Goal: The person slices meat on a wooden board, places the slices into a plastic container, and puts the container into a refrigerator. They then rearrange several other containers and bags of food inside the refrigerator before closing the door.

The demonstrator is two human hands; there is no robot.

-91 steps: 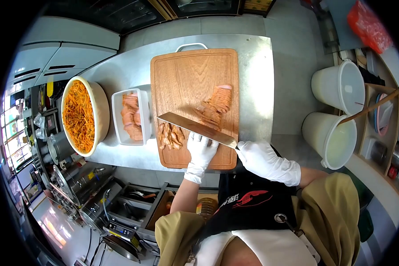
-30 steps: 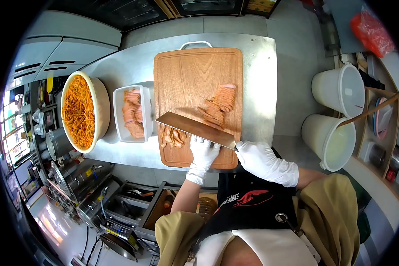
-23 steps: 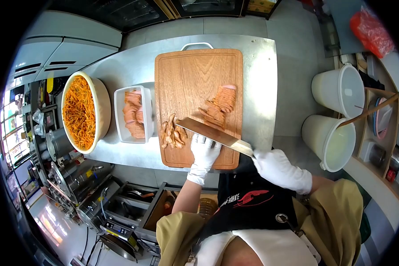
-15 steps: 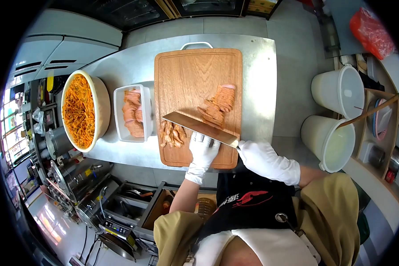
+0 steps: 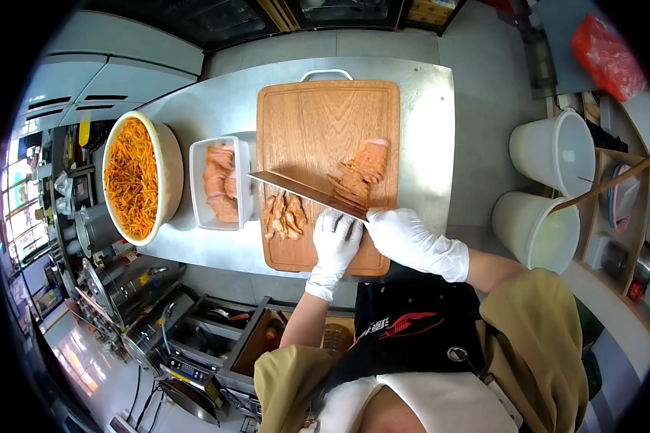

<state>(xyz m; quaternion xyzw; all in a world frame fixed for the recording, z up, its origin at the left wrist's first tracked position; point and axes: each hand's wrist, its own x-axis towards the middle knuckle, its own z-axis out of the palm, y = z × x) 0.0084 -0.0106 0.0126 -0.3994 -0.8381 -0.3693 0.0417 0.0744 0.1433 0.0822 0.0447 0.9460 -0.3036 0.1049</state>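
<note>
My right hand point(image 5: 404, 239), in a white glove, is closed round the handle of a cleaver point(image 5: 303, 192). The long blade points left across the cutting board point(image 5: 303, 119). Sliced meat point(image 5: 365, 164) lies fanned just beyond the blade, partly covered by it. My left hand point(image 5: 336, 244), gloved too, rests on the board on the near side of the blade. Its fingers are bent and close together at the blade; what lies under them is hidden. To its left sits a small pile of browned meat trimmings point(image 5: 284, 215).
A white plastic tub point(image 5: 198, 189) of meat slices stands left of the board on the steel table point(image 5: 426, 123). Farther left is a cream basin point(image 5: 167, 180) of shredded orange food. Two white buckets point(image 5: 542, 151) point(image 5: 516, 225) stand at the right.
My right hand has moved left and slightly up, carrying the cleaver with it. The blade now covers a bit more of the near slices. My left hand stays nearly in place.
</note>
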